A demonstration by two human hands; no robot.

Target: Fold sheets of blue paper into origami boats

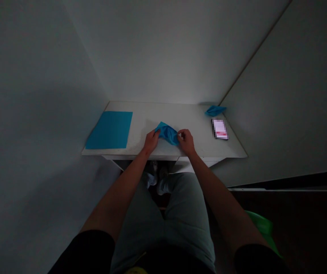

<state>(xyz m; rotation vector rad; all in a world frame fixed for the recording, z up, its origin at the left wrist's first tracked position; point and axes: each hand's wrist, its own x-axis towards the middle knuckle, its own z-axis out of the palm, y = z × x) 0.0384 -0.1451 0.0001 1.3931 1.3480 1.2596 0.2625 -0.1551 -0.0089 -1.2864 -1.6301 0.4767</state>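
Between my hands is a piece of folded blue paper (168, 134), creased and partly opened out, just above or on the white table. My left hand (152, 140) pinches its left end between thumb and fingers. At its right end, my right hand (185, 140) grips the edge with bent fingers. A flat sheet of blue paper (110, 130) lies on the left part of the table. Near the back right corner rests another folded blue paper piece (215, 110), pointed at its ends.
The white table (140, 108) is bounded by walls at the left, back and right. A phone (219, 128) with a lit, blurred screen lies at the right. Below the table edge is a drawer front (184, 164). Something green (262, 224) stands low at the right.
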